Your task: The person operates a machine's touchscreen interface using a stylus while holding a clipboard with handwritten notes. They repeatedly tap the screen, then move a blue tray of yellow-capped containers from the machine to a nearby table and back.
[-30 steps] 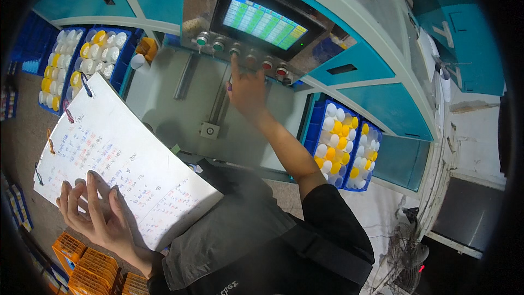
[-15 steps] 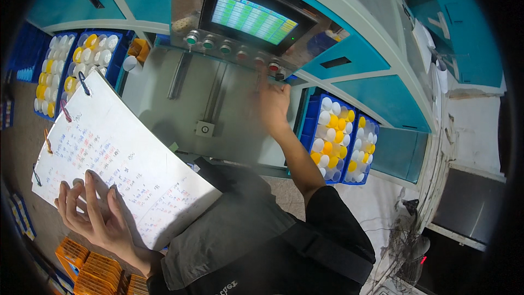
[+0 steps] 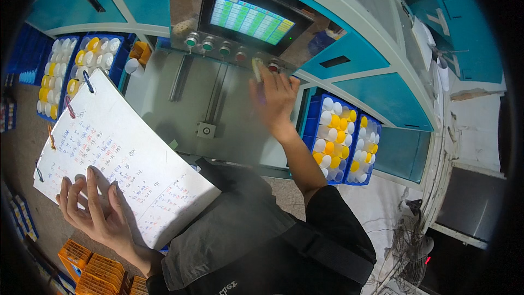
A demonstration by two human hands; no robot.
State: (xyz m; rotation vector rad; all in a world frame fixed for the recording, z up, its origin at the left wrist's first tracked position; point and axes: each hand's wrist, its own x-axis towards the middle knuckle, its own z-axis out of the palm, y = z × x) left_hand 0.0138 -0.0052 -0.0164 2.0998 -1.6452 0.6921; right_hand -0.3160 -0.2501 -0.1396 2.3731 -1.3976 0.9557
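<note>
My left hand (image 3: 97,213) holds a clipped stack of white sheets (image 3: 117,153) covered in handwritten rows, fingers spread along its lower edge. My right hand (image 3: 274,98) reaches up to the control panel of a teal and steel machine; its fingertips touch the row of round push buttons (image 3: 229,50) near the right end, beside a red button (image 3: 273,67). A lit screen (image 3: 249,20) with green and blue cells sits above the buttons. I cannot tell which button the finger presses.
Blue crates of white and yellow bobbins stand at the left (image 3: 73,68) and at the right (image 3: 341,139) of the machine. Orange crates (image 3: 95,270) lie by my left side on the floor. A steel plate with rails (image 3: 210,104) spans the machine front.
My right hand dropped from the buttons half a second ago and has risen back to the panel's right end. The view has tilted slightly; the left hand still holds the sheets.
</note>
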